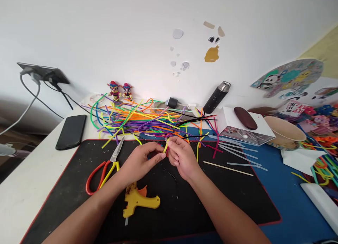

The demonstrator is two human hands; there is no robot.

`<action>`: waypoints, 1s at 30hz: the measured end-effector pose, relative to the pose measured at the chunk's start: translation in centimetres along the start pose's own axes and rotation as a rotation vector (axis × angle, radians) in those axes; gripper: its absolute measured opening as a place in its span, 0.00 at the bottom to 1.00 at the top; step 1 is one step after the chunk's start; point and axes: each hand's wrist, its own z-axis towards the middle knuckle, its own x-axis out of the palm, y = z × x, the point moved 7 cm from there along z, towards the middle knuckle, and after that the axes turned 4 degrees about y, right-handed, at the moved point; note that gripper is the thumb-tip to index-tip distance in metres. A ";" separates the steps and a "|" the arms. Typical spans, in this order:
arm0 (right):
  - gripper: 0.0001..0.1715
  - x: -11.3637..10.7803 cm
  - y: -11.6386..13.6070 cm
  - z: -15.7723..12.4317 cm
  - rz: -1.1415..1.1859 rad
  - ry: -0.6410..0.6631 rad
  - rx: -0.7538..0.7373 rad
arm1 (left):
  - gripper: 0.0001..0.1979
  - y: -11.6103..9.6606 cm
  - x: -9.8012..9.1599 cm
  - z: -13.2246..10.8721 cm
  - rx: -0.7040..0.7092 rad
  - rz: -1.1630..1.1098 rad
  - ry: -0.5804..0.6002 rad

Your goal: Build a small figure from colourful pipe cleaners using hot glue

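Bright, soft, even light on the left hand and right hand; shadows faint, focus sharp, frame edges bend.

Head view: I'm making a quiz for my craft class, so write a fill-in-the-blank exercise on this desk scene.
The left hand and right hand pinch a short strand coloured ____.
The glue gun lies on a ____ mat.
The scissors lie to the ____ of the hands.
Missing words: yellow; black; left.
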 end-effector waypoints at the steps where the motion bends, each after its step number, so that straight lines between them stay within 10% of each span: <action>1: 0.21 0.0 -0.1 0.0 -0.003 0.004 0.005 | 0.13 0.1 0.0 0.0 -0.010 -0.005 0.002; 30: 0.22 -0.4 -0.6 1.3 -0.378 0.119 -0.098 | 0.18 1.5 -2.4 0.2 -0.167 -0.044 0.015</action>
